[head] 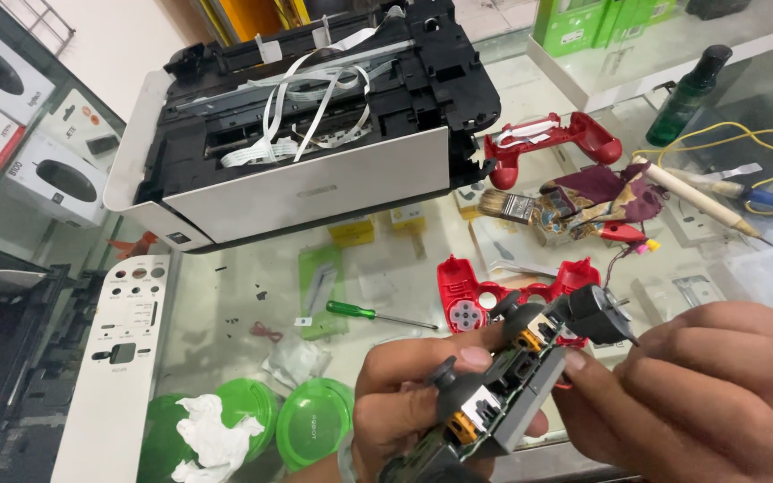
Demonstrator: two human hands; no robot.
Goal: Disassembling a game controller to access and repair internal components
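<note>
Just in front of the red controller shell (494, 291) on the glass tabletop (252, 295), the left hand (413, 394) pinches the controller circuit board (503, 385) steady while the right hand (709, 385), grip pressed on its end, braces it.

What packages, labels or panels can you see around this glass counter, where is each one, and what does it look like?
Mouse boxes: left edge, stacked white cartons picturing black mice.
Green boxes: top right shelf, bright green with white patches.
Control panel: lower left, long white plate with dark button holes and small print.
Yellow labels: under the glass below the open printer, small rectangles.
Green lids: bottom centre, round, pale lettering.
</note>
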